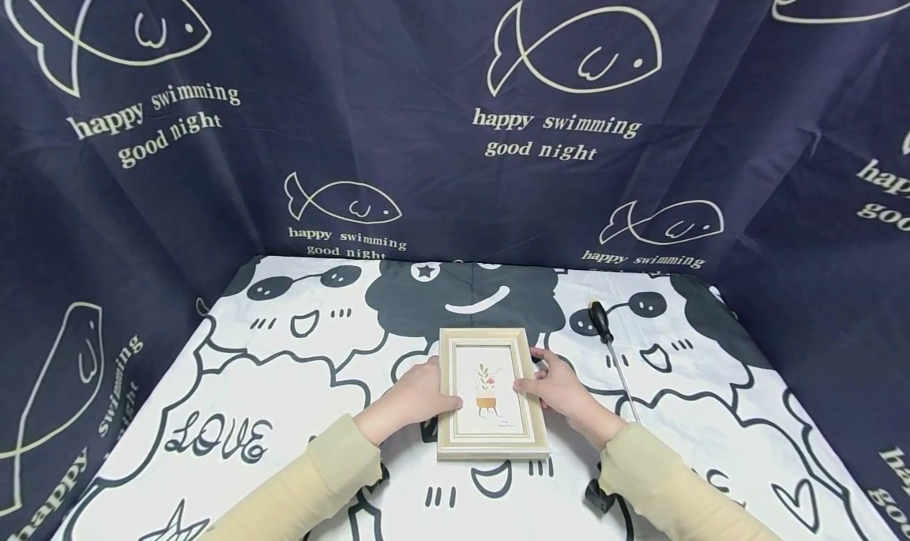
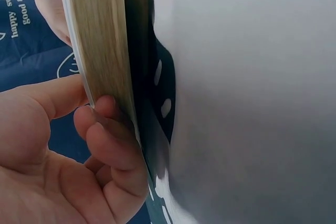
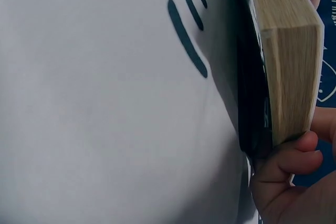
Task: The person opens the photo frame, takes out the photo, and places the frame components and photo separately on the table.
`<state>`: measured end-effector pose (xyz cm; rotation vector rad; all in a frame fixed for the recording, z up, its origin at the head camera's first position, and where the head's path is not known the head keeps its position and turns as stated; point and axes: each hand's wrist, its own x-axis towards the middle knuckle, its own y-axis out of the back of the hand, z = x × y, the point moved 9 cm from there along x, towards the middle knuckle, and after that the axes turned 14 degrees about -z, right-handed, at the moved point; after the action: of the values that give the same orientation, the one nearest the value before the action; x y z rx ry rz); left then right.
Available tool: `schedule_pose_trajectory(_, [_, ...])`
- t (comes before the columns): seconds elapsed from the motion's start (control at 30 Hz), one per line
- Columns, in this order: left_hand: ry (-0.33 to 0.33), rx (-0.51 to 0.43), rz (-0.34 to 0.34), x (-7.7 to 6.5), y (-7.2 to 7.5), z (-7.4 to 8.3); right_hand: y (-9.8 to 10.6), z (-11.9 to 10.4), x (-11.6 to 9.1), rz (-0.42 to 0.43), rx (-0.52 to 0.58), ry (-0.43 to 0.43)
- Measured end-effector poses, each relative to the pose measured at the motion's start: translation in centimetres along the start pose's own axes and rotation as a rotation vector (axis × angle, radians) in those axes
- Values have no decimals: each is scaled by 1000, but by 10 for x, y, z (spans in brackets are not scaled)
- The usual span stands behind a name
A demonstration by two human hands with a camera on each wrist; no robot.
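Note:
Both hands hold a pale wooden picture frame (image 1: pixel 490 448) with a small print of a potted plant, its front facing up toward the head camera. My left hand (image 1: pixel 418 392) grips its left edge, thumb on the front. At the right edge, my right hand (image 1: pixel 565 391) pinches it, thumb likewise on the front. In the left wrist view, curled fingers (image 2: pixel 113 145) press the frame's wooden side (image 2: pixel 102 40). The right wrist view shows fingers (image 3: pixel 286 169) at the opposite side, by the dark back (image 3: pixel 253 93). Shadow falls on the cloth beneath it.
Right of the frame lies a screwdriver (image 1: pixel 600 322) with a black handle, its shaft running toward the right forearm. A small black object (image 1: pixel 599 496) sits by the right sleeve. The table wears a black-and-white cartoon cloth (image 1: pixel 235 391); dark fish-print curtains (image 1: pixel 426 114) surround it.

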<state>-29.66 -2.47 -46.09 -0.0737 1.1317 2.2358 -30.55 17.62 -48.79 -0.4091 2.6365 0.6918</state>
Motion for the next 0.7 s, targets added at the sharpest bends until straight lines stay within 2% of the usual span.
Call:
schedule_pose_trajectory(0.33, [34, 5, -6, -2, 0, 0, 0, -1, -1, -1, -32, 14])
schedule_pose_trajectory(0.6, [17, -5, -3, -3, 0, 1, 1, -9, -5, 11, -72, 45])
schedule_pose_trajectory(0.7, [3, -14, -12, -3, -1, 1, 0, -9, -5, -2, -43, 39])
